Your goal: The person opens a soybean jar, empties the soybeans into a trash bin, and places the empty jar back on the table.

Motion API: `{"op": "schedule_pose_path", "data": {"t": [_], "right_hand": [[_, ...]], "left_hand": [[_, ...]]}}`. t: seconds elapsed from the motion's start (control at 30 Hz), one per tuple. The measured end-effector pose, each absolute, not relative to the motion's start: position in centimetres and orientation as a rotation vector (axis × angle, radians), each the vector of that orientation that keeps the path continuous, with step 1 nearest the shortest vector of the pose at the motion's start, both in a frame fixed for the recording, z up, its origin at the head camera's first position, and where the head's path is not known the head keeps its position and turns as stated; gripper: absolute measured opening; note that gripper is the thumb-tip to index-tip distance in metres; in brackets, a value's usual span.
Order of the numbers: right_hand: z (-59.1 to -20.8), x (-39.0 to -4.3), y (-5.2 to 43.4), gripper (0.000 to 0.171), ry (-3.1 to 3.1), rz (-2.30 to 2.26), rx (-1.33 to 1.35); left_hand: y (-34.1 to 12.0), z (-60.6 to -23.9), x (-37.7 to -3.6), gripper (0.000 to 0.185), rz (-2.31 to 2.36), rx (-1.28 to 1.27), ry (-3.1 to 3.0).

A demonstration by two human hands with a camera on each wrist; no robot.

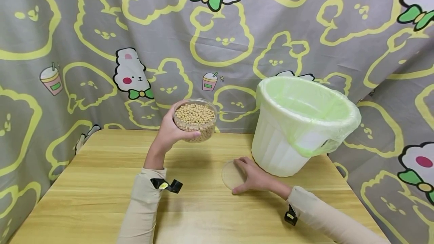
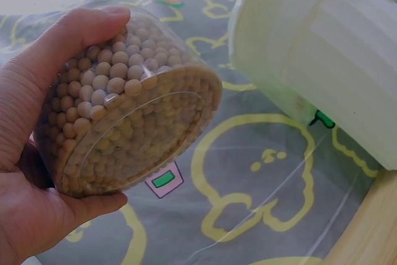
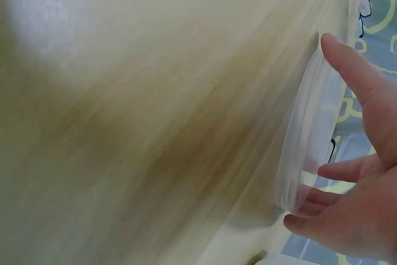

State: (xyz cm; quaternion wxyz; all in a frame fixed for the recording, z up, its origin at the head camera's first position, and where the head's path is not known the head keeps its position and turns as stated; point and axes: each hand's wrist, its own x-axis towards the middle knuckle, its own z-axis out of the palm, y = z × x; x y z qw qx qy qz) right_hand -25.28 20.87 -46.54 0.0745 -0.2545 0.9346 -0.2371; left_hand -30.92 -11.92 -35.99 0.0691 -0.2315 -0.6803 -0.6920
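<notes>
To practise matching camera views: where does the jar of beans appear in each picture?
Head: jar of beans left of centre, held above the table by the left hand.
Left wrist: fills the left half, seen from below.
Right wrist: not in it.
Shared landmark: white bin.

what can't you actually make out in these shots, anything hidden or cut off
- Inside of the white bin: head view, the green liner and rim hide the bottom.
- Clear lid: head view, the right hand covers its right part; right wrist view is blurred.
- Left hand palm side: head view, hidden behind the jar of soybeans.
- Bin top: left wrist view, cut off by the frame edge.
</notes>
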Motion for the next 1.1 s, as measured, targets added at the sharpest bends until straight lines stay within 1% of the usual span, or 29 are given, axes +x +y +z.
{"op": "schedule_pose_path", "data": {"t": [0.13,0.2,0.27,0.37,0.43,0.5,0.67,0.77,0.83,0.9,1.03,1.1], "right_hand": [[-46.1,-25.0,21.1,0.116,2.786,-0.702,-0.758],[-45.3,-24.7,21.1,0.112,2.795,-0.716,-0.751],[-44.0,-24.4,21.0,0.104,2.836,-0.731,-0.765],[-41.0,-23.7,20.8,0.084,2.955,-0.774,-0.817],[-38.6,-23.2,20.7,0.071,3.066,-0.797,-0.914],[-36.2,-22.7,20.9,0.062,3.175,-0.833,-1.066],[-31.2,-22.0,21.9,0.045,3.439,-0.870,-1.517],[-29.1,-21.6,23.0,0.041,3.595,-0.838,-1.624],[-28.1,-21.5,23.9,0.040,3.676,-0.806,-1.632],[-27.5,-21.4,24.9,0.037,3.742,-0.768,-1.580],[-27.2,-21.4,27.0,0.034,3.845,-0.636,-1.361],[-27.4,-21.4,27.8,0.035,3.873,-0.561,-1.246]], "left_hand": [[-11.8,-36.1,-30.7,0.107,-2.084,-0.690,-2.053],[-11.8,-36.2,-30.5,0.107,-2.083,-0.683,-2.062],[-11.7,-36.3,-30.4,0.107,-2.088,-0.680,-2.066],[-11.7,-36.4,-30.2,0.107,-2.092,-0.681,-2.068],[-11.7,-36.4,-30.1,0.107,-2.085,-0.679,-2.074],[-11.6,-36.4,-30.1,0.107,-2.079,-0.665,-2.077],[-11.0,-36.5,-30.3,0.106,-2.092,-0.633,-2.043],[-10.3,-36.6,-30.5,0.103,-2.137,-0.608,-2.011],[-9.7,-36.7,-30.7,0.101,-2.159,-0.568,-2.016],[-9.2,-36.6,-30.9,0.100,-2.170,-0.527,-2.028],[-8.1,-35.9,-31.4,0.102,-2.129,-0.503,-2.065],[-7.6,-35.3,-31.7,0.104,-2.092,-0.509,-2.078]]}}
